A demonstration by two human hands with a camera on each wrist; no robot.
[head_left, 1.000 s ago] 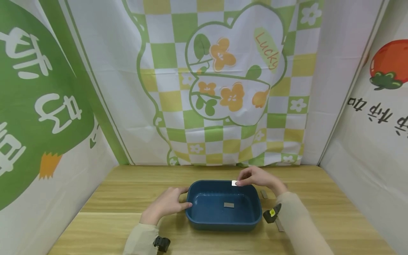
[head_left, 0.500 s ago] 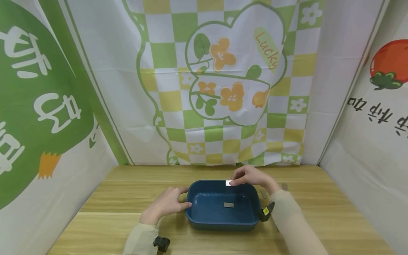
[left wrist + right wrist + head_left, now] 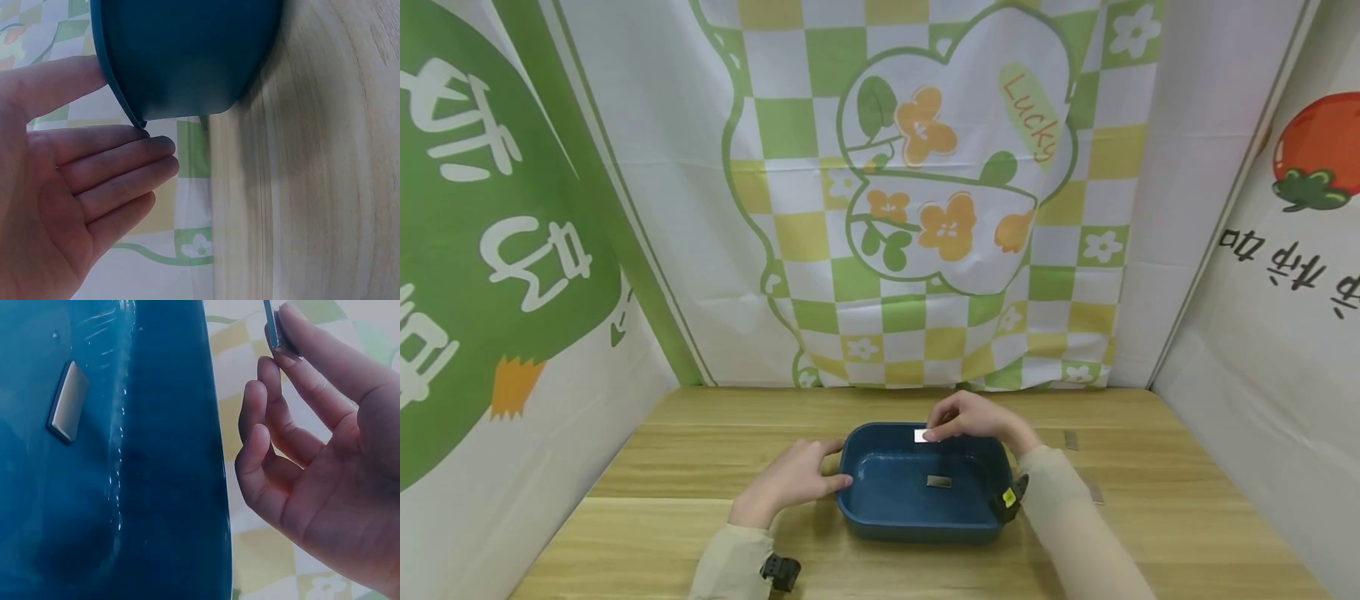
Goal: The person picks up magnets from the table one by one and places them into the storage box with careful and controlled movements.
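A small flat silvery rectangular piece [image 3: 920, 435] is pinched between the thumb and index finger of my right hand [image 3: 976, 418], over the far side of a blue tub [image 3: 925, 526]. In the right wrist view that held piece [image 3: 273, 328] shows edge-on, and the other fingers curl loosely. A second silvery piece [image 3: 938, 482] lies flat on the tub's floor. At the tub's left end, my left hand [image 3: 793, 477] touches the rim, thumb tip over it and index finger against the far-left corner. The left wrist view shows its fingers fairly straight, the lower ones off the tub.
Two more flat pieces lie on the wooden table [image 3: 685, 467] right of the tub: one farther back [image 3: 1071, 439], one partly behind the right sleeve [image 3: 1097, 492]. A checkered cloth [image 3: 925, 333] hangs behind the table, with printed cloths at both sides.
My right hand has moved left along the tub's far rim, carrying the silvery piece farther over the tub. The left hand and the tub stay where they were.
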